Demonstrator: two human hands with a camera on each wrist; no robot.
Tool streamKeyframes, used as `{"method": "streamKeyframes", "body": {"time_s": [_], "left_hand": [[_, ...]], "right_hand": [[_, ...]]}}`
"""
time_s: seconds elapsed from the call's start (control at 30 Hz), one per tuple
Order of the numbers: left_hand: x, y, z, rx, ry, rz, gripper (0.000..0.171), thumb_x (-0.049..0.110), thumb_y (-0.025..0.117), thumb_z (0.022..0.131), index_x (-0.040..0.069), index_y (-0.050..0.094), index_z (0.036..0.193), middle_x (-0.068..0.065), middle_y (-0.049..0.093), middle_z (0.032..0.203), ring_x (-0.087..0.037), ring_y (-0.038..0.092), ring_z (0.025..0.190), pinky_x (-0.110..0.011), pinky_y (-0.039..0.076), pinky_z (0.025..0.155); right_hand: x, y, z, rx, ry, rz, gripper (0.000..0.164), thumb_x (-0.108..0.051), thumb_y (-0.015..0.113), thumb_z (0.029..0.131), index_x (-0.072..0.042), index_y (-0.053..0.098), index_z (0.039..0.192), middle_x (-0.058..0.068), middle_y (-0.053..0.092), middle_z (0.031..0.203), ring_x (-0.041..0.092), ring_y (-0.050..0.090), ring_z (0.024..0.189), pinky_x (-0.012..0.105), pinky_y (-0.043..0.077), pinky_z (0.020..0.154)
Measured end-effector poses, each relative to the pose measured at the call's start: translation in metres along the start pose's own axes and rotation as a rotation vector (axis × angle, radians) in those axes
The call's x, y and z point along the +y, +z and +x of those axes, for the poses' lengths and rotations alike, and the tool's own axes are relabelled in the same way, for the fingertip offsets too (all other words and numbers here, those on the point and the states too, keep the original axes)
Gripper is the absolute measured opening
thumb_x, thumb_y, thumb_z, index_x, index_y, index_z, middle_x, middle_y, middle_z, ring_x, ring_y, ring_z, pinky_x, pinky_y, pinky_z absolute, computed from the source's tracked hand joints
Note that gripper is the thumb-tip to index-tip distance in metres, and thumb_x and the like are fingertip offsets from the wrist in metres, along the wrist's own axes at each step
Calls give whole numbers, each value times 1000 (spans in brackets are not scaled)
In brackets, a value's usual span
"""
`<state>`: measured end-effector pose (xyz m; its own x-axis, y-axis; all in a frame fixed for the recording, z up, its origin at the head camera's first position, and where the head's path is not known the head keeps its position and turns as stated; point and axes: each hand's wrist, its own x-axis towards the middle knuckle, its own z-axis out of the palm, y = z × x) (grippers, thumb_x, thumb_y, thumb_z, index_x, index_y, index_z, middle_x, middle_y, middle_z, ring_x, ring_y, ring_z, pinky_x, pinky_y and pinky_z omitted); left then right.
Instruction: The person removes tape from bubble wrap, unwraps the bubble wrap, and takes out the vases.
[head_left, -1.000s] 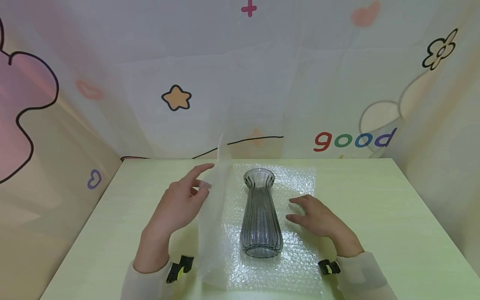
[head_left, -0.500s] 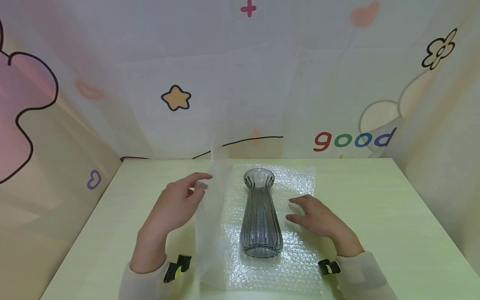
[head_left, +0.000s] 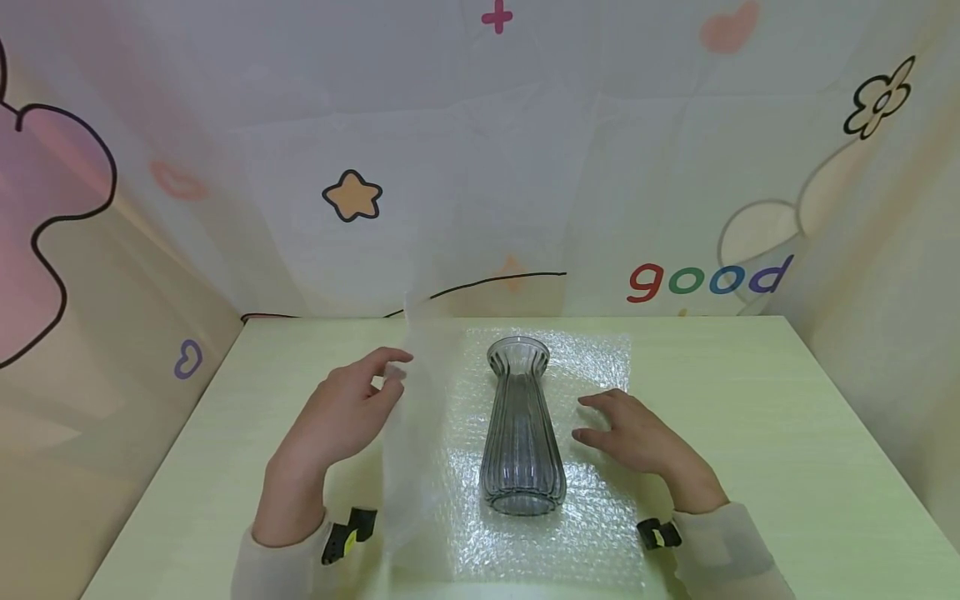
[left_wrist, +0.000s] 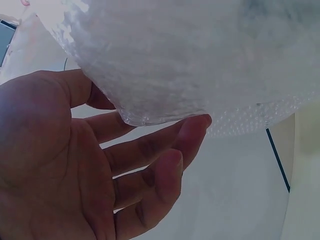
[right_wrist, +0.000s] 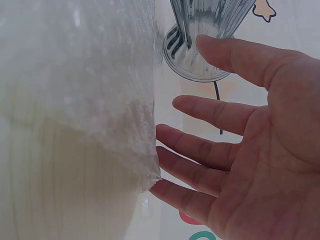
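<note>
A clear fluted glass vase [head_left: 522, 429] lies on its side on a sheet of bubble wrap [head_left: 468, 525], mouth toward the far side. To its left, my left hand [head_left: 345, 412] pinches the raised left edge of the sheet between thumb and fingers. In the left wrist view this edge of the bubble wrap [left_wrist: 170, 65] hangs over several curled fingers. My right hand [head_left: 633, 433] rests over the sheet's right part, apart from the vase, fingers loosely spread. From the right wrist, several fingertips [right_wrist: 165, 132] show right at the edge of the wrap [right_wrist: 90, 65].
The pale green table [head_left: 780, 467] extends on both sides of the sheet. A printed curtain [head_left: 525, 192] hangs along its back edge and at both sides. Black straps [head_left: 350, 537] sit at the wrists near the sleeve cuffs.
My left hand has moved left and slightly toward me, and the raised edge of the bubble wrap has come left and lower with it. The right hand and the vase have stayed put.
</note>
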<state>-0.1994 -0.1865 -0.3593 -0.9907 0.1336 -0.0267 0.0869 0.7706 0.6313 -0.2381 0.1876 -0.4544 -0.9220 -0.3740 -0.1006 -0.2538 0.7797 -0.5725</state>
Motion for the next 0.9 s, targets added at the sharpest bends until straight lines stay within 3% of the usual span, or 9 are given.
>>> {"method": "streamKeyframes", "body": {"time_s": [0.13, 0.37, 0.6, 0.9], "left_hand": [[-3, -1, 0, -13, -1, 22, 43, 27, 40, 104, 26, 58, 143, -2, 67, 129, -17, 58, 75, -34, 46, 72], [-8, -1, 0, -41, 2, 33, 44, 30, 39, 106, 25, 53, 148, -4, 61, 138, -23, 67, 108, -38, 51, 81], [-13, -3, 0, -67, 5, 31, 47, 30, 42, 106, 22, 50, 151, -6, 58, 145, -26, 67, 110, -45, 53, 88], [-19, -9, 0, -63, 4, 50, 48, 27, 48, 105, 20, 48, 152, -7, 55, 149, -26, 65, 107, -41, 53, 82]], "right_hand": [[1, 0, 0, -1, 5, 2, 56, -31, 69, 98, 1, 59, 142, 29, 52, 148, 49, 48, 137, 65, 41, 111], [1, 1, 0, 7, -8, -15, 55, -32, 68, 98, 1, 59, 142, 29, 53, 147, 48, 49, 136, 64, 42, 110], [1, 0, 0, 9, -11, -18, 55, -31, 69, 98, 1, 59, 142, 28, 53, 147, 48, 49, 137, 64, 42, 111], [1, 0, 0, -1, -10, -13, 56, -31, 69, 98, 1, 59, 142, 29, 53, 147, 48, 49, 136, 64, 42, 110]]}}
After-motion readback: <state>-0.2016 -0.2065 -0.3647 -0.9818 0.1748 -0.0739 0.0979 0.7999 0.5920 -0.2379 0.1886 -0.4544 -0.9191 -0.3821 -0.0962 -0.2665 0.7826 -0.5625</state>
